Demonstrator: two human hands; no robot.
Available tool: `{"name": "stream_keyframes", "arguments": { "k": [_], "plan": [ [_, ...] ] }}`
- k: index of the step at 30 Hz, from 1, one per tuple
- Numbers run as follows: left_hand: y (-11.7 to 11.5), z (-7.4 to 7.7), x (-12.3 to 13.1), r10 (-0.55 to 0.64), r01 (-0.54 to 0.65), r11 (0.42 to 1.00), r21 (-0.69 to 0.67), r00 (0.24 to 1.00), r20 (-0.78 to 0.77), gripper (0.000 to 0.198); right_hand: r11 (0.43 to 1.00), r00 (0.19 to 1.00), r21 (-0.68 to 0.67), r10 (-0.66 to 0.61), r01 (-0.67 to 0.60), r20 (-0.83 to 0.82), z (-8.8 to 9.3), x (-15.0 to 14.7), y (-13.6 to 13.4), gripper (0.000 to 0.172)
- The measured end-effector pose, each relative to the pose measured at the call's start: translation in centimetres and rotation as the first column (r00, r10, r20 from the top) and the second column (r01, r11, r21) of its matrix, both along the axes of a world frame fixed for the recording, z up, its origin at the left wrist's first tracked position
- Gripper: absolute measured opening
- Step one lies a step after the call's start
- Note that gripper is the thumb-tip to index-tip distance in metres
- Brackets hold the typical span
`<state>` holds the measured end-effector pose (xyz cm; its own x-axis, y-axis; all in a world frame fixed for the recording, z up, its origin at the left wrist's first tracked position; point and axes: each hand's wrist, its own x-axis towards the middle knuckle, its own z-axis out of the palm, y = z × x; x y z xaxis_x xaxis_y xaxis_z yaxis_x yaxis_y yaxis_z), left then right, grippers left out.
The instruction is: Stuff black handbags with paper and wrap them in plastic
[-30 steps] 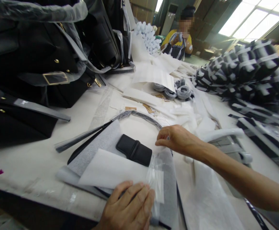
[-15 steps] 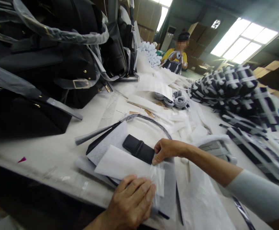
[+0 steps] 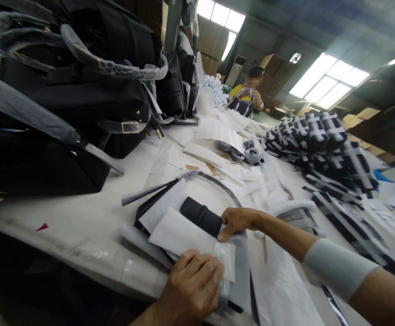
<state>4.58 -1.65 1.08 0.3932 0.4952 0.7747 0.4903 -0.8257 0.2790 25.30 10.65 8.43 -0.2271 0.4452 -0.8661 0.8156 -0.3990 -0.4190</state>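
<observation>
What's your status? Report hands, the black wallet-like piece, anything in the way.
Right hand holding right end of black wallet-like piece; left hand at near edge of white sheet. Piece's top mostly exposed. Crinkled clear plastic between the hands.

left of the small black leather pouch (image 3: 201,216), a hand could pass over a bare stretch of white tabletop (image 3: 107,215), until the heap of black handbags with plastic-wrapped handles (image 3: 95,97) walls it off. just beyond the pouch, a thin curved strap in clear wrapping (image 3: 200,173) arches round a small open patch. the bare right hand (image 3: 230,225), at the pouch's right end, blocks that side; nearer than the pouch, the white foam sheet (image 3: 180,235) and bare left hand (image 3: 195,283) obstruct. farther beyond it, coiled grey rolls (image 3: 252,155) crowd the surface.
</observation>
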Motion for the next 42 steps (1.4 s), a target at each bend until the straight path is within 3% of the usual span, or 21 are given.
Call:
{"name": "stream_keyframes", "arguments": {
  "k": [3,6,8,11,14,15,17,20,22,24,26,28,30,32,35,38,42],
  "plan": [
    [0.3,-0.1,0.2,0.012,-0.012,1.0,0.007,1.0,0.006,0.021,0.989,0.989,0.043,0.137,-0.14,0.05,0.9,0.4,1.0,0.053],
    [0.4,0.1,0.4,0.004,-0.004,1.0,-0.014,1.0,0.008,0.021,0.906,0.925,0.264,0.257,-0.332,0.281,3.7,0.8,1.7,0.058],
    [0.5,0.4,0.5,-0.005,0.005,0.999,-0.043,1.0,-0.003,0.021,0.772,0.858,0.466,0.191,-0.432,0.477,5.9,0.6,0.6,0.066],
    [0.3,0.7,0.5,-0.028,0.028,0.997,-0.077,1.0,0.004,0.021,0.471,0.85,0.732,0.078,-0.492,0.521,7.0,-1.2,-4.2,0.053],
    [0.3,0.9,0.0,-0.074,0.079,0.987,-0.141,0.996,0.04,0.021,0.181,0.923,0.906,0.108,-0.383,0.368,4.5,-4.1,-11.1,0.054],
    [0.3,1.0,-0.3,-0.091,0.1,0.98,-0.171,0.994,0.057,0.021,0.126,0.934,0.928,0.12,-0.352,0.338,3.1,-4.9,-13.1,0.061],
    [0.6,1.4,-1.2,-0.138,0.157,0.956,-0.248,0.986,0.092,0.024,0.061,0.951,0.952,0.097,-0.3,0.294,-0.1,-6.3,-16.1,0.079],
    [1.2,2.7,-2.6,-0.191,0.245,0.891,-0.382,0.966,0.173,0.027,0.014,0.952,0.952,0.022,-0.306,0.306,-3.8,-7.4,-17.6,0.094],
    [1.8,3.8,-3.4,-0.17,0.258,0.86,-0.439,0.958,0.23,0.026,-0.056,0.932,0.93,-0.001,-0.363,0.364,-5.1,-8.0,-17.5,0.087],
    [2.6,5.1,-4.2,-0.164,0.231,0.876,-0.424,0.968,0.189,0.024,-0.13,0.902,0.893,-0.035,-0.43,0.429,-5.6,-8.3,-17.2,0.075],
    [3.7,6.3,-5.2,-0.151,0.144,0.93,-0.339,0.988,0.005,0.021,-0.163,0.877,0.862,-0.076,-0.48,0.474,-5.6,-8.3,-16.9,0.074],
    [4.8,7.2,-6.5,-0.053,0.003,0.974,-0.226,0.976,-0.212,0.019,-0.171,0.86,0.842,-0.09,-0.511,0.503,-5.4,-7.6,-16.7,0.075],
    [5.7,7.6,-7.9,0.037,-0.109,0.976,-0.19,0.938,-0.346,0.019,-0.183,0.849,0.83,-0.065,-0.527,0.524,-5.3,-6.0,-16.4,0.073],
    [5.8,7.5,-9.0,0.024,-0.128,0.967,-0.22,0.906,-0.423,0.024,-0.185,0.846,0.833,0.016,-0.521,0.532,-5.0,-3.9,-16.0,0.071],
    [4.4,6.9,-9.5,-0.011,-0.112,0.965,-0.236,0.885,-0.465,0.029,-0.102,0.861,0.877,0.166,-0.47,0.481,-3.7,-1.2,-15.5,0.06],
    [2.7,6.2,-9.2,-0.002,-0.111,0.967,-0.23,0.897,-0.442,0.033,-0.001,0.904,0.916,0.159,-0.402,0.397,-2.0,-1.1,-15.2,0.045],
    [2.2,5.9,-9.2,0.039,-0.14,0.963,-0.231,0.919,-0.393,0.044,-0.031,0.928,0.934,0.111,-0.355,0.357,-1.6,-5.2,-14.7,0.051]
  ]
}}
